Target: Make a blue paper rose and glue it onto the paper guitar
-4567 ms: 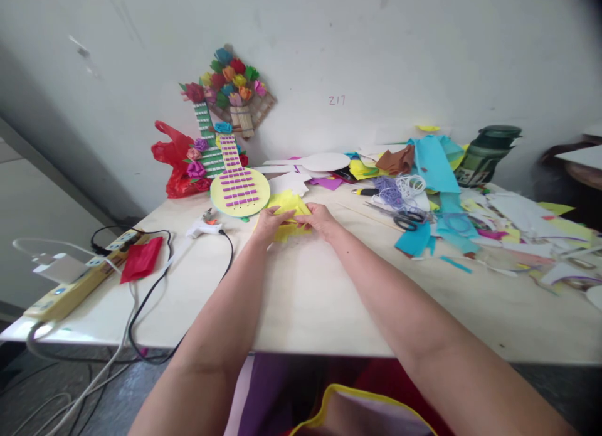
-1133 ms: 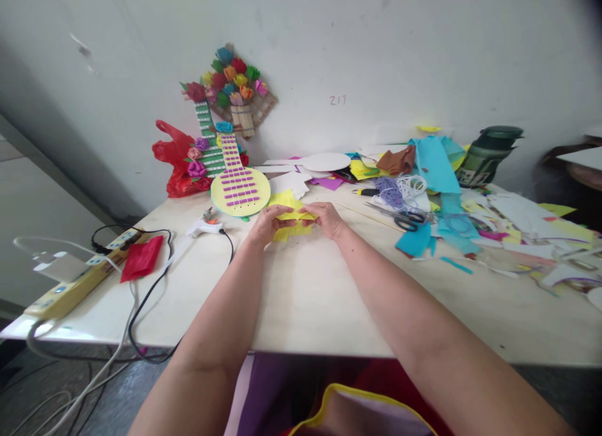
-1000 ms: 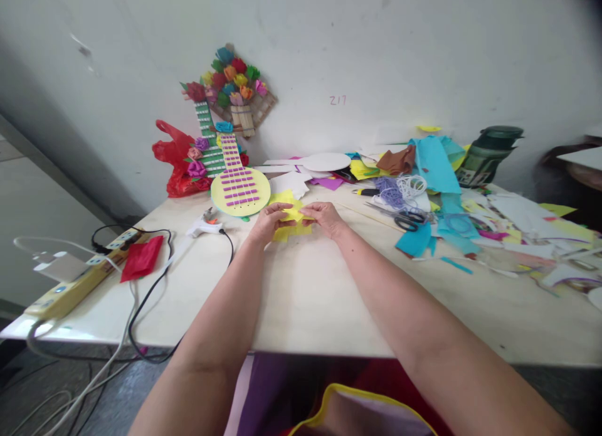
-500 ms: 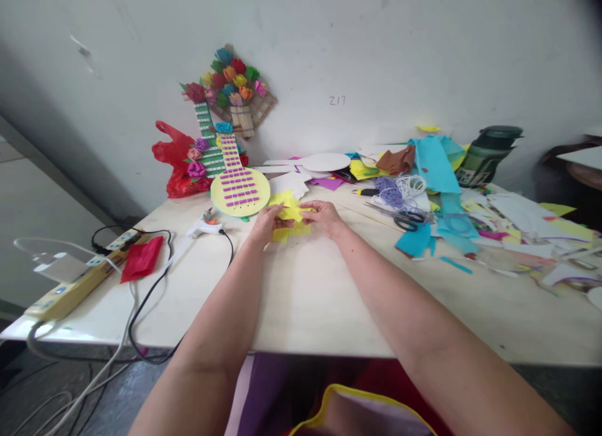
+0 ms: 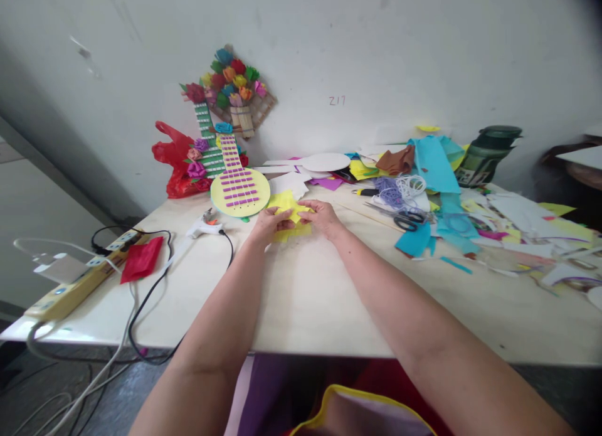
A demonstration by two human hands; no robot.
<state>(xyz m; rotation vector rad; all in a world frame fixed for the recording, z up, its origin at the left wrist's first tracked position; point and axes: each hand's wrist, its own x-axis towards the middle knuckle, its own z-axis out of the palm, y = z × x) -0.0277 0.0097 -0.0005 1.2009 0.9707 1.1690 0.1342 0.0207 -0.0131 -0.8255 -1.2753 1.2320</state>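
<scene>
Between my two hands is a piece of yellow crepe paper (image 5: 296,214), pinched from both sides just above the table. My left hand (image 5: 273,223) grips its left side with thumb and fingers. On its right side, the fingertips of my right hand (image 5: 322,216) are closed on it. More yellow paper (image 5: 294,234) shows below and behind the held piece; whether it is separate I cannot tell. Close behind my left hand leans a yellow paper guitar (image 5: 241,192) with purple strips. A white glue gun (image 5: 205,228) lies to the left.
At left, a power strip (image 5: 79,279) with cables runs beside a red packet (image 5: 142,259). Scissors (image 5: 408,220), purple and white yarn (image 5: 395,192) and blue paper (image 5: 414,240) lie to the right. A green bottle (image 5: 489,157) stands at the back; a person (image 5: 578,172) is at far right.
My fingers have shifted slightly on the yellow crepe paper, and its middle looks more bunched. Both arms stay almost in place.
</scene>
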